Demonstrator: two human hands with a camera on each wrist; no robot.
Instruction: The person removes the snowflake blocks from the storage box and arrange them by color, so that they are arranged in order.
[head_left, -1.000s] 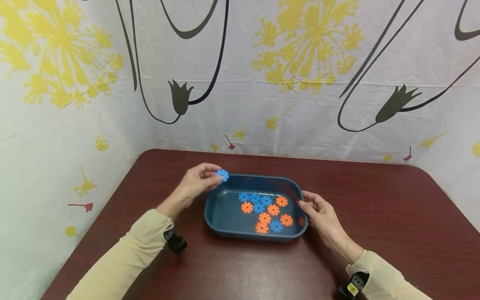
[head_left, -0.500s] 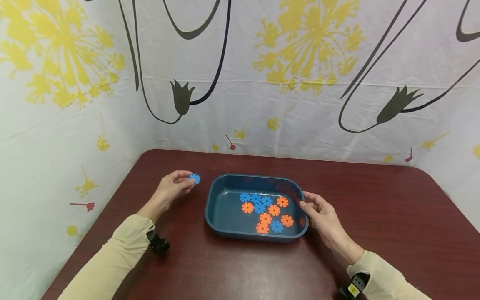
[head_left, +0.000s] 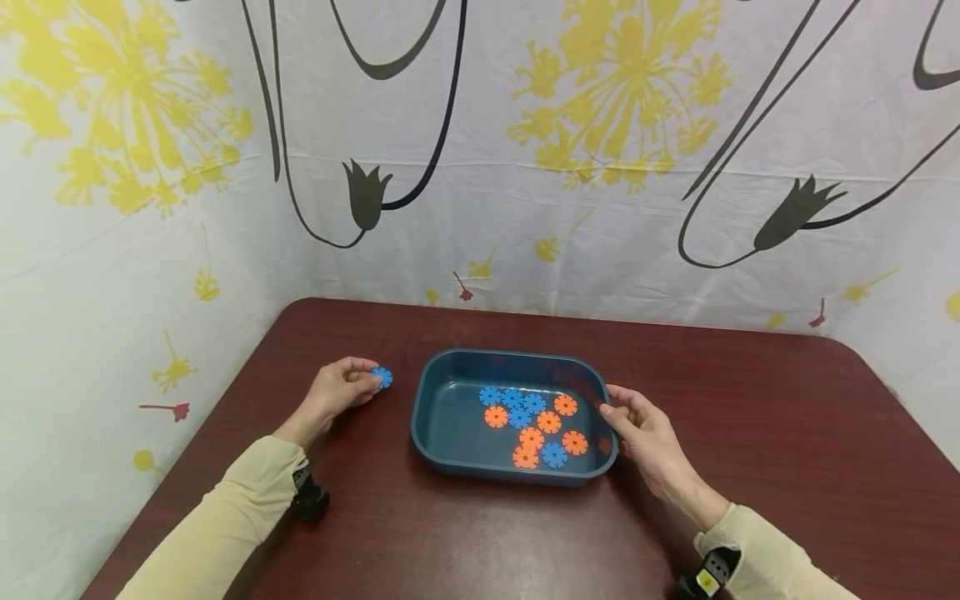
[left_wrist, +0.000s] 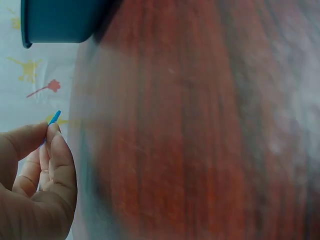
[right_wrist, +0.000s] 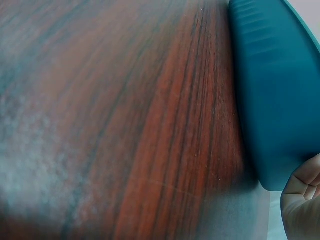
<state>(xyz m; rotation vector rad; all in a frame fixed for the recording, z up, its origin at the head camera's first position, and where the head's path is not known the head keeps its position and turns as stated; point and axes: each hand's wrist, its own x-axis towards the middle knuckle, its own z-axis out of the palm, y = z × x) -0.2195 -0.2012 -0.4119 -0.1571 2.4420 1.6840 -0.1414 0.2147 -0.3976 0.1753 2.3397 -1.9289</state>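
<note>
Between thumb and fingers my left hand pinches a blue notched plastic disc, left of the tray and apart from it. In the left wrist view the disc shows edge-on at the fingertips. My right hand grips the right end of a dark teal rectangular tray, thumb over the rim. Inside the tray lie several blue discs and several orange discs, some overlapping, mostly toward the middle and right. The right wrist view shows the tray's outer wall with part of that hand beside it.
The tray stands on a dark red-brown wooden table with rounded far corners. A white cloth with flower prints hangs behind and on the left. Each wrist wears a small black camera.
Carrying the blue disc, my left hand has moved from over the tray's far left corner out to the left, then slightly lower. The right hand and tray have stayed in place.
</note>
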